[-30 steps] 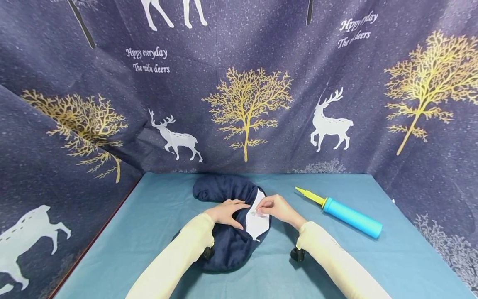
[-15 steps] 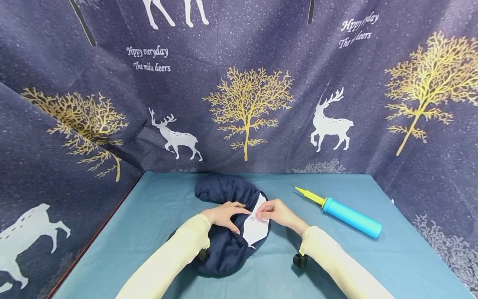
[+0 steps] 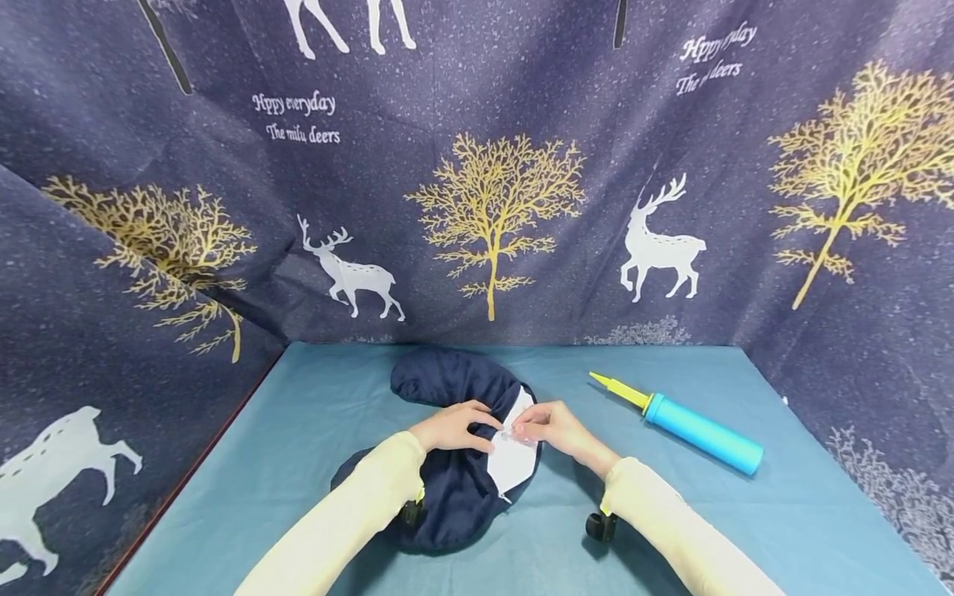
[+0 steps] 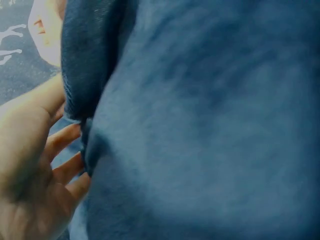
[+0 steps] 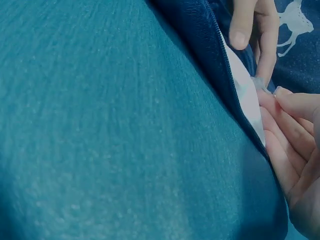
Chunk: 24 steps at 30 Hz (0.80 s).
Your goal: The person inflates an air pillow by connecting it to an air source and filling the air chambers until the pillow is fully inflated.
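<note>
A navy plush U-shaped neck pillow (image 3: pixel 447 513) lies on the table, its zip (image 5: pixel 227 62) parted along the outer curve. White inner lining (image 3: pixel 513 465) shows through the gap. From it stands a small clear plastic air valve (image 5: pixel 260 84), which my right hand (image 3: pixel 555 426) pinches between thumb and forefinger. My left hand (image 3: pixel 450 426) rests over the pillow's inner curve, fingers spread against the navy fabric in the left wrist view. Its forefinger reaches the valve from the far side, while the thumb lies apart on the cover. The fingers partly hide the valve in the head view.
A blue hand pump (image 3: pixel 701 432) with a yellow nozzle (image 3: pixel 619 389) lies to the right on the teal-covered table (image 3: pixel 298 397). A dark cloth backdrop (image 3: pixel 522 99) printed with deer and trees rises behind and at the sides.
The pillow's opening has shifted slightly toward me and left. My left thumb has drawn in closer to its forefinger near the valve. My right hand keeps its pinch, slightly lower. The pump has not moved.
</note>
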### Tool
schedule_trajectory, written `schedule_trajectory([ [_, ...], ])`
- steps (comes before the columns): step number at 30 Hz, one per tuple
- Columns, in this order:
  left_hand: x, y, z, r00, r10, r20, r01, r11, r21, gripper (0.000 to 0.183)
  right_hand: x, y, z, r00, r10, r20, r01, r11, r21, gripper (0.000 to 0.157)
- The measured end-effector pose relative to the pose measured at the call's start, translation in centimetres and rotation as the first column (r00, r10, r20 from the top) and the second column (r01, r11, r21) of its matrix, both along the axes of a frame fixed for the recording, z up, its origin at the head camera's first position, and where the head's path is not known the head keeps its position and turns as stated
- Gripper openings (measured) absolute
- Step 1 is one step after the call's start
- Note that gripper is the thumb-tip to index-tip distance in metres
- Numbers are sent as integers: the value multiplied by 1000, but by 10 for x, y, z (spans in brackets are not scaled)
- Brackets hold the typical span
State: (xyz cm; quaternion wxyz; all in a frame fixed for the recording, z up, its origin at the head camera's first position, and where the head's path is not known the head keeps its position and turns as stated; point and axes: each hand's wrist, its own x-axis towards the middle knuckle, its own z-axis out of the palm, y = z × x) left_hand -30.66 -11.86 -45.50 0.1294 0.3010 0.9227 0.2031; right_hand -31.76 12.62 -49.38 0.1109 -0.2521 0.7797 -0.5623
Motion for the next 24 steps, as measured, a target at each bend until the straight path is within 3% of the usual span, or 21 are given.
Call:
schedule_trajectory([
  [5,1,1,-3,998,7,-56,-8,1000,-27,50,2,-3,1,998,-9,-56,10,1000,11,18],
  [14,1,1,-7,997,14,-70,-17,999,-32,52,4,-1,-4,977,-87,-197,120,979,164,9],
  [19,2,2,-6,998,35,-61,-36,999,-15,51,4,-2,-1,976,-72,-204,111,976,186,9],
  [24,2,6,-9,996,78,-45,-75,995,59,47,5,-2,1,978,-62,-200,99,978,181,10],
])
